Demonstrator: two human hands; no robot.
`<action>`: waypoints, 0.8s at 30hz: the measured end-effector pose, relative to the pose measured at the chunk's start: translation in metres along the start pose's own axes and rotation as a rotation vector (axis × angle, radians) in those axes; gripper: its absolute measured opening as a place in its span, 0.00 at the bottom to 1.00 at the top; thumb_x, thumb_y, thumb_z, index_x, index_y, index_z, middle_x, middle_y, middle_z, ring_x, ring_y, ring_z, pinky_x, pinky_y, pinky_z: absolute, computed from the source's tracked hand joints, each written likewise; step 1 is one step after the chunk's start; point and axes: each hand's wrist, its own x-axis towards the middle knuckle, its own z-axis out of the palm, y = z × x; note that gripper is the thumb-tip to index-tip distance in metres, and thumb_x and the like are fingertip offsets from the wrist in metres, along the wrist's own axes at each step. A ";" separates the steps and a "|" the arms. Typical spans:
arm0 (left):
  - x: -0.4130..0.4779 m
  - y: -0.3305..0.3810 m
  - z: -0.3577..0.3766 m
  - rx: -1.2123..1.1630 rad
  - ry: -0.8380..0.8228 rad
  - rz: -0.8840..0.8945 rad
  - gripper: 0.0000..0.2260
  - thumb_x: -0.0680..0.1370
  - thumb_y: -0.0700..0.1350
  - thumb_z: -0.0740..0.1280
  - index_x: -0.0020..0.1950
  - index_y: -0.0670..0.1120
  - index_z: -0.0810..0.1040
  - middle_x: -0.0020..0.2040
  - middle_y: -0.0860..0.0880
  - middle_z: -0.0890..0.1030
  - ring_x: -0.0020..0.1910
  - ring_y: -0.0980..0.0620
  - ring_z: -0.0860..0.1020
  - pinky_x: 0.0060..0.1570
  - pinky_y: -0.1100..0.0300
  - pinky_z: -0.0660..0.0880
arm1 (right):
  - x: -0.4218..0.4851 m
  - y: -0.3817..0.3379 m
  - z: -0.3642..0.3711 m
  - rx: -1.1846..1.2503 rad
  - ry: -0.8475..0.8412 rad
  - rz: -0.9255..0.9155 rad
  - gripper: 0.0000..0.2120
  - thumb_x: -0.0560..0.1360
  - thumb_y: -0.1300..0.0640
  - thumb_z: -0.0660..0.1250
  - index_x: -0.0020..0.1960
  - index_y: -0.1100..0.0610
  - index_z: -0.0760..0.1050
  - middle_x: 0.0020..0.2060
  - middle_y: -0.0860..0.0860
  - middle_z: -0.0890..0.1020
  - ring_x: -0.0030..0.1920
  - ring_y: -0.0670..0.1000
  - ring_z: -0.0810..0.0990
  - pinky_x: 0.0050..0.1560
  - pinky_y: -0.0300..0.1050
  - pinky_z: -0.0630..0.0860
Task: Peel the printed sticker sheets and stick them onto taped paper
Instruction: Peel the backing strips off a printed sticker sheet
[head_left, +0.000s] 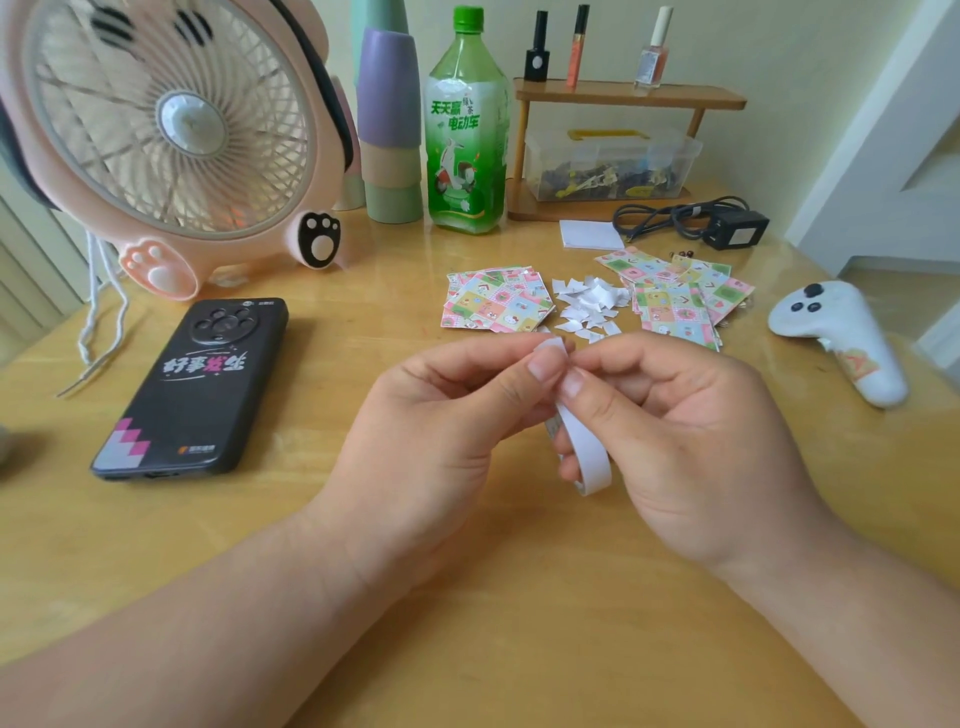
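Note:
Above the middle of the wooden table (467, 597), my left hand (441, 415) and my right hand (675, 415) meet at the fingertips. Both pinch a small white roll of tape (584, 449), with a white strip end curling up at my left thumb. Beyond my hands lie two piles of printed sticker sheets: one on the left (493, 300) and one on the right (680, 293). A heap of white peeled paper scraps (589, 306) sits between them. A small white pad of paper (591, 235) lies further back.
A black phone (197, 384) lies at the left, behind it a pink fan (171, 130). A green bottle (466, 130), stacked cups (390, 130), a wooden shelf with a clear box (608, 161), a black adapter (735, 228) and a white controller (841, 338) ring the work area.

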 end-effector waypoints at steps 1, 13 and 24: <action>0.000 0.000 0.000 0.006 -0.003 -0.001 0.05 0.74 0.43 0.73 0.47 0.44 0.87 0.46 0.39 0.85 0.46 0.40 0.82 0.49 0.49 0.76 | 0.000 -0.001 0.000 0.002 0.004 0.008 0.07 0.74 0.56 0.71 0.48 0.59 0.82 0.30 0.57 0.83 0.28 0.53 0.81 0.31 0.53 0.81; -0.002 0.001 0.001 -0.017 -0.012 0.013 0.04 0.73 0.43 0.73 0.45 0.45 0.87 0.42 0.39 0.84 0.41 0.41 0.80 0.43 0.51 0.77 | -0.003 -0.003 0.001 0.007 -0.014 -0.012 0.05 0.75 0.55 0.73 0.46 0.56 0.83 0.30 0.55 0.83 0.27 0.53 0.82 0.29 0.47 0.79; -0.003 0.006 0.012 -0.052 0.090 0.008 0.07 0.69 0.40 0.72 0.44 0.39 0.85 0.35 0.52 0.83 0.30 0.61 0.77 0.35 0.71 0.72 | -0.003 -0.009 0.005 0.022 0.034 0.072 0.07 0.73 0.55 0.71 0.48 0.57 0.83 0.30 0.57 0.84 0.27 0.56 0.82 0.31 0.52 0.81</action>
